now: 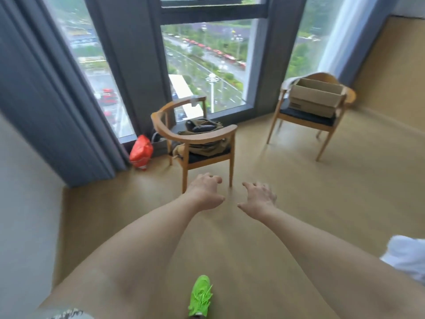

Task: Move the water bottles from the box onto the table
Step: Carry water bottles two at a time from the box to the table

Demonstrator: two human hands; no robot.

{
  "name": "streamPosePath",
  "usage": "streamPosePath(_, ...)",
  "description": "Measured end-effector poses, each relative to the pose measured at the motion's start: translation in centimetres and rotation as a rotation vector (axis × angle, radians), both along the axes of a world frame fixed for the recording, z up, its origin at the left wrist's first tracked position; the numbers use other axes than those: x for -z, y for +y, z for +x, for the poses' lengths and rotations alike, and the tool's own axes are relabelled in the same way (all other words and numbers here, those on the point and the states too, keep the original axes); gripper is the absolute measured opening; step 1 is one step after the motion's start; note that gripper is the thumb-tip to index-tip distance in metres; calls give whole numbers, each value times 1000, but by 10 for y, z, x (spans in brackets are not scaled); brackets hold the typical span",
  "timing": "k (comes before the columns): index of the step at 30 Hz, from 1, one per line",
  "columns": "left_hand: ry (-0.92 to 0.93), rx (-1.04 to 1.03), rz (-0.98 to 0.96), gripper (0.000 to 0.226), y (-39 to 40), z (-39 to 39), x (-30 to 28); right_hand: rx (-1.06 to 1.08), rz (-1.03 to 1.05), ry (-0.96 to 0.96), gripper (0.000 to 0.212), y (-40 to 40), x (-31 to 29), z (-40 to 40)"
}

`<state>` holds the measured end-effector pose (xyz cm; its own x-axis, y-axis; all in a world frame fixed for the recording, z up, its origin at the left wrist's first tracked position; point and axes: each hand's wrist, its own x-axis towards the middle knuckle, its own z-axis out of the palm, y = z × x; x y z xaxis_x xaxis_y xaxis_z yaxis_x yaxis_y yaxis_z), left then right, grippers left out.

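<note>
Beyond both hands, far to the right side of the right hand (258,196), a cardboard box (316,97) sits on the dark seat of a wooden chair (305,118) near the window (207,65). Its top flaps are open, but I cannot tell from this angle if water bottles are inside, and no table is visible. Both arms are stretched forward over the light wooden floor (276,157). The left hand (205,192) has loosely curled fingers and holds nothing. The right hand has its fingers spread and relaxed, and it also holds nothing. The two hands are near each other with a small gap between them, and they touch no object. Just ahead of the left hand stands a second wooden chair (195,143), with an olive bag (203,134) lying on its seat. Further to the left of this chair, an orange-red plastic bag (141,150) rests on the floor against the window frame, beside a grey curtain (46,88). Below the hands, close to the person, a bright green shoe (201,295) is on the floor. Some white cloth (404,254) shows at the right edge, beside the right forearm.
</note>
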<state>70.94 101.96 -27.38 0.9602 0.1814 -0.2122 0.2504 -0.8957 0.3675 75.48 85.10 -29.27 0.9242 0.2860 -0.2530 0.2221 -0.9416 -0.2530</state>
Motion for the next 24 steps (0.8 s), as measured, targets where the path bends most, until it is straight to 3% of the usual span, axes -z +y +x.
streamPosePath(7, 10, 215, -22, 65, 29, 131, -9, 233, -31, 48, 72, 21, -3, 85)
streamPosePath(13, 23, 282, -35, 65, 43, 219, -11, 381, 5, 48, 70, 30, -5, 144)
streamPosePath(24, 16, 394, -58, 65, -9, 402, 19, 514, 66, -3, 70, -8, -5, 308)
